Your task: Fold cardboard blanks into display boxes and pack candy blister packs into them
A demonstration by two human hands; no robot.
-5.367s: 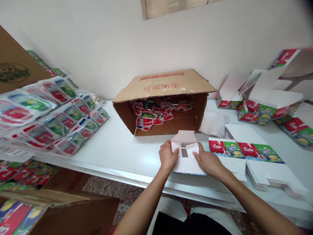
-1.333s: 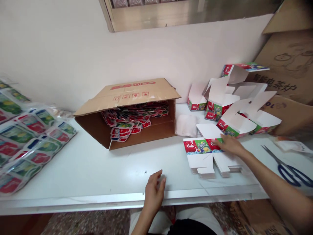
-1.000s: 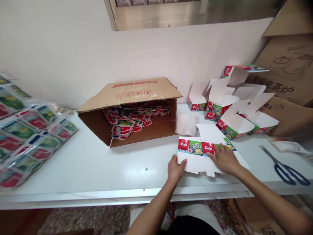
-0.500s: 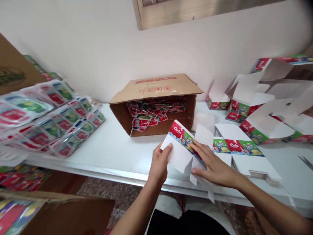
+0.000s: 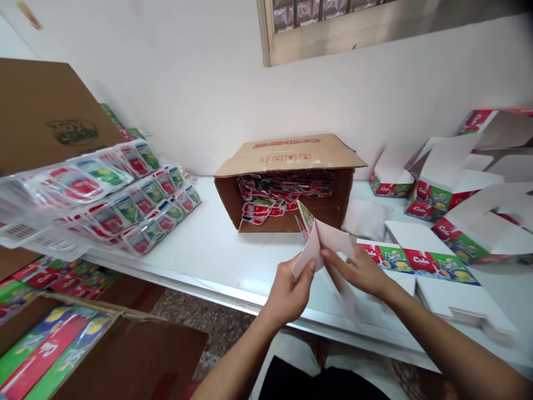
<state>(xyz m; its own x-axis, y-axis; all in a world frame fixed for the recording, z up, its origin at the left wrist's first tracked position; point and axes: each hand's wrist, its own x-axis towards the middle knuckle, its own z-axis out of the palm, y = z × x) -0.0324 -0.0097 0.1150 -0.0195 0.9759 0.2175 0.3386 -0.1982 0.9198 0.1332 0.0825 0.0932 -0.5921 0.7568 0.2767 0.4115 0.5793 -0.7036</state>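
Observation:
Above the table's front edge I hold a partly folded carton (image 5: pixel 311 251), white inside with a printed red and green band. My left hand (image 5: pixel 290 291) pinches its left panel between thumb and fingers. On the other side, my right hand (image 5: pixel 361 270) grips a white flap, its fingers partly hidden by the card. The carton's lower flaps are smeared by motion. Just right of the right hand lies a stack of flat printed cartons (image 5: pixel 445 291) with Cola and Sprite pictures.
Behind my hands a brown cardboard box (image 5: pixel 291 153) lies open, holding many printed pouches. Clear trays (image 5: pixel 137 216) of similar pieces stand left. Several opened cartons (image 5: pixel 478 233) and a clear plastic bag (image 5: pixel 366 216) are at right. An open box (image 5: pixel 158 355) stands below left.
The carton has gone from nearly flat, print facing up, to folded and tilted upright, with white panels facing me. My view has shifted left.

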